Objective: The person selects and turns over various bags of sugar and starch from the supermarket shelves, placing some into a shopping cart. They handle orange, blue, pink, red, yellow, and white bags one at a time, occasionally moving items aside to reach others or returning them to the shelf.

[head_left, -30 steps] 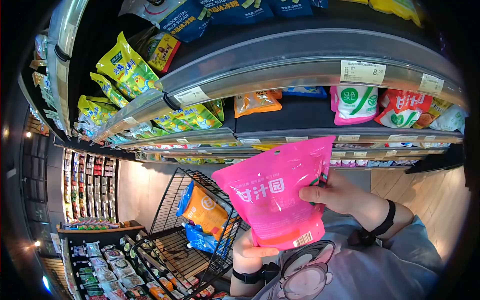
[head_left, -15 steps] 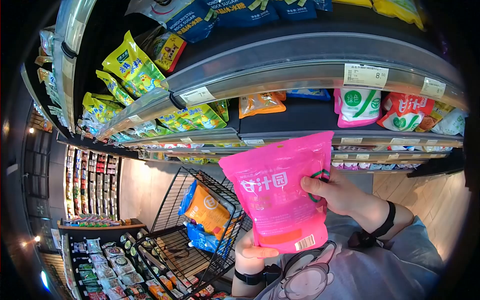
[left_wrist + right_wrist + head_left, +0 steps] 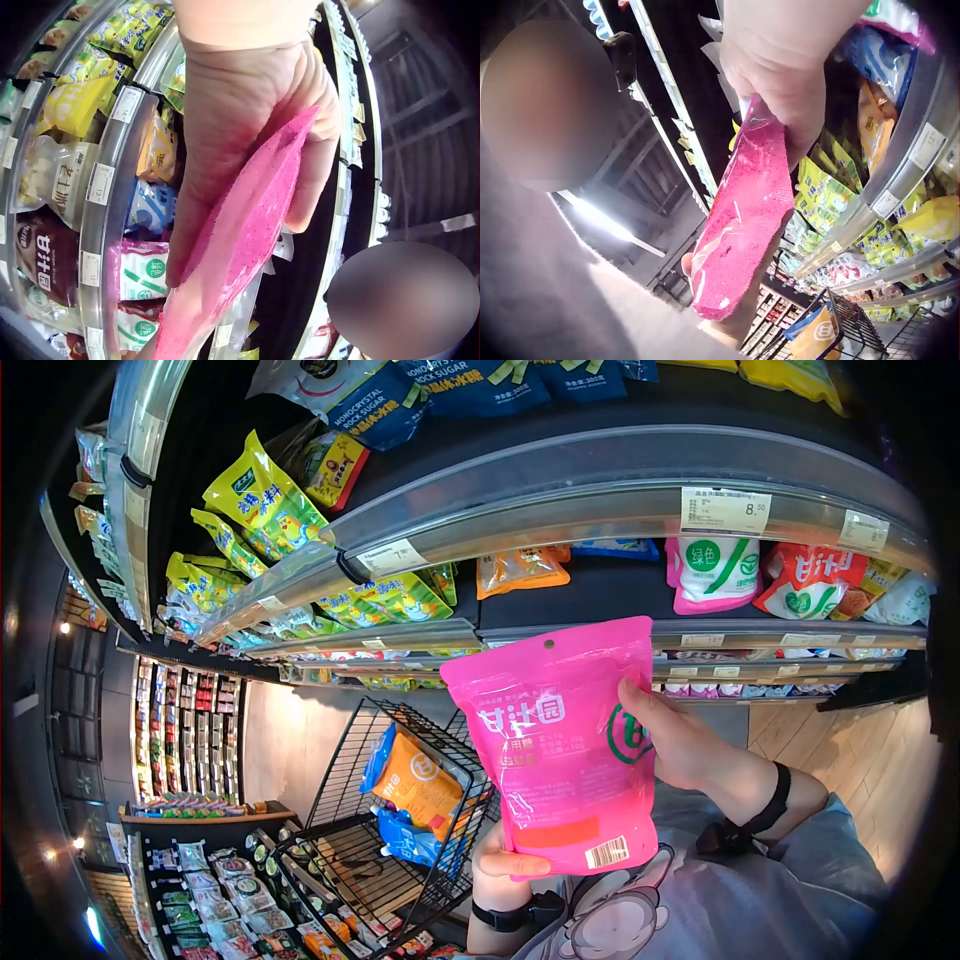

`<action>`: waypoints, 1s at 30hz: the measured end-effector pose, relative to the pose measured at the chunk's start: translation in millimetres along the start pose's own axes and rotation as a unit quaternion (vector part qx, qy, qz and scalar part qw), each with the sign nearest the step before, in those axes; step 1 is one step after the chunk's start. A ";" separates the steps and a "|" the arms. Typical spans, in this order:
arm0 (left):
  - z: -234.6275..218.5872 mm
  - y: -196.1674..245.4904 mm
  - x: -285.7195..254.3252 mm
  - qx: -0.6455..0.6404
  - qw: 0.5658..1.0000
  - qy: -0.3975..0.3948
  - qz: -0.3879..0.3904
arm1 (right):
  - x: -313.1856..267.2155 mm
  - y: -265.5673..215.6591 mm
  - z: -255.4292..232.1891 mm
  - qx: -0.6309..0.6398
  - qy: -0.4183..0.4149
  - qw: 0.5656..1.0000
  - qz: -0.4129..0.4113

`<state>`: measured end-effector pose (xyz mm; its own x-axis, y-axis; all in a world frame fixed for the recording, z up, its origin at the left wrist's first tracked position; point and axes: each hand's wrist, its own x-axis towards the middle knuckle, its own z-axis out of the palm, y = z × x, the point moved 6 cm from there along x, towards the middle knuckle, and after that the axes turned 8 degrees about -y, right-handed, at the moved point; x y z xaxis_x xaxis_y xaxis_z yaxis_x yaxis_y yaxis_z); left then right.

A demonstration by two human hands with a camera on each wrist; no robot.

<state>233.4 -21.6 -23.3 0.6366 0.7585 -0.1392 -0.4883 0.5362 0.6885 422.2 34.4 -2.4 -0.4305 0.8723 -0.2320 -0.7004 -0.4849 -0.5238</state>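
A pink bag (image 3: 560, 760) with white lettering, a green round mark and a barcode is held up in front of the body in the head view. The left hand (image 3: 505, 865) grips its lower left corner, thumb on the near face. At the right edge, the right hand (image 3: 685, 745) pinches the bag with its thumb on the near face and fingers hidden behind. In the left wrist view the left hand (image 3: 255, 127) wraps round the edge of the pink bag (image 3: 259, 217). The right wrist view shows the right hand (image 3: 780, 82) on the bag's other end (image 3: 746, 217).
Shelves (image 3: 600, 490) of bagged goods curve beyond the hands, with price tags along their edges. A black wire cart (image 3: 320, 780) at lower left holds an orange bag (image 3: 415, 780) and a blue one (image 3: 408, 838). A low display (image 3: 210, 890) stands left of the cart.
The pink bag has turned more upright and faces the camera more squarely, so its green mark shows more fully. Both hands have kept their hold on it.
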 end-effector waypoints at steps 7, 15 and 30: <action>8.4 5.7 5.8 -0.006 1.000 0.007 0.015 | 2.2 2.0 -3.7 -0.021 -0.009 1.000 -0.005; -15.7 2.1 1.9 -0.012 0.999 -0.035 0.037 | 7.9 12.4 -5.2 -0.012 -0.044 0.999 0.028; -25.7 16.2 6.2 0.049 0.981 -0.124 0.138 | 7.3 8.7 0.7 -0.243 -0.126 0.962 0.014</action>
<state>214.1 1.3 -31.3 0.6207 0.7492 0.2312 -0.6105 0.2767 0.7422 412.5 36.5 -8.1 -0.6126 0.7866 -0.0773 -0.3640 -0.3676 -0.8558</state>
